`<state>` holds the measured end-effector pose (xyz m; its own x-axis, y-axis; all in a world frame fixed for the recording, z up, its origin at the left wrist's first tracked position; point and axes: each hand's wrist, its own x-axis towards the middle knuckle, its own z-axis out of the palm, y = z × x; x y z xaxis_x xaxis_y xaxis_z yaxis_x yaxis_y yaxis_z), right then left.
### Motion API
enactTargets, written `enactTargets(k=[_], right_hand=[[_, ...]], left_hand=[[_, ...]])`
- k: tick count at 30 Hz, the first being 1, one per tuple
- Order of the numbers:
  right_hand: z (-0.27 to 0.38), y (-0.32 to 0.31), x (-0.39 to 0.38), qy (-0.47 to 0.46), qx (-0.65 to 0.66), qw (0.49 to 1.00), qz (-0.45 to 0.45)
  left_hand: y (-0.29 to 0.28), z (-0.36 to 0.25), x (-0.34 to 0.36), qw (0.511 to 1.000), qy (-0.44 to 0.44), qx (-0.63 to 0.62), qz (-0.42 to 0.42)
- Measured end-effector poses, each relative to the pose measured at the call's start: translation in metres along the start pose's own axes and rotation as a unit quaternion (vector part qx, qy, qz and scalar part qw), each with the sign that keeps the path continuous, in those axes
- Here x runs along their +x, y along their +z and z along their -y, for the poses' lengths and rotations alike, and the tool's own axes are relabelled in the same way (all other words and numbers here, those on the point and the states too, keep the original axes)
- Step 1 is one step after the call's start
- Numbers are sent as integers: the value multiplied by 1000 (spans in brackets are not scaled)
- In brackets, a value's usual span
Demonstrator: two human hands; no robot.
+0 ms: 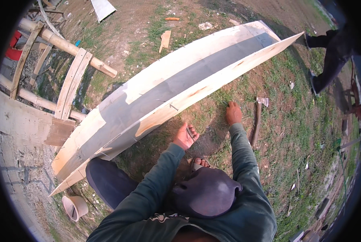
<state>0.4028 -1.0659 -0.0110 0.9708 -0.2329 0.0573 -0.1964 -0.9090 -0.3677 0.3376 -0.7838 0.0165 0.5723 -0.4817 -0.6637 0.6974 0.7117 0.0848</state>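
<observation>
My left hand (185,136) is palm-up below the long plywood trough (229,80), fingers curled round a few nails (190,133). My right hand (233,113) reaches down to the grass, fingers bent toward the ground; whatever they grip is hidden. Just right of it lies a hatchet or hammer (259,105) with a long wooden handle. The trough rests diagonally across the view, with several nails sticking out along its edges and a shadowed strip along its inside. My sandaled foot (200,162) is below my hands, between my forearms.
A bamboo frame (69,82) with plywood ribs stands at left beside a concrete surface (19,149). A pale bucket (75,209) sits at lower left. Wood scraps (164,39) and a white board (101,9) lie at the back. Another person's legs (330,60) are at upper right.
</observation>
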Motion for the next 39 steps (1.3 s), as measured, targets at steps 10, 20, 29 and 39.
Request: enactTargets(k=[10, 20, 29, 39], right_hand=[[90, -73, -47, -5, 187, 980, 74], [240, -150, -35, -292, 250, 923, -21], [168, -140, -74, -81, 398, 912, 52], [270, -152, -103, -367, 259, 889, 86]], left_hand=[[15, 4, -12, 997, 75, 6, 9], [93, -28, -99, 947, 259, 178, -59], [93, -37, -83, 888, 422, 173, -64], [41, -22, -151, 964, 233, -88, -91]])
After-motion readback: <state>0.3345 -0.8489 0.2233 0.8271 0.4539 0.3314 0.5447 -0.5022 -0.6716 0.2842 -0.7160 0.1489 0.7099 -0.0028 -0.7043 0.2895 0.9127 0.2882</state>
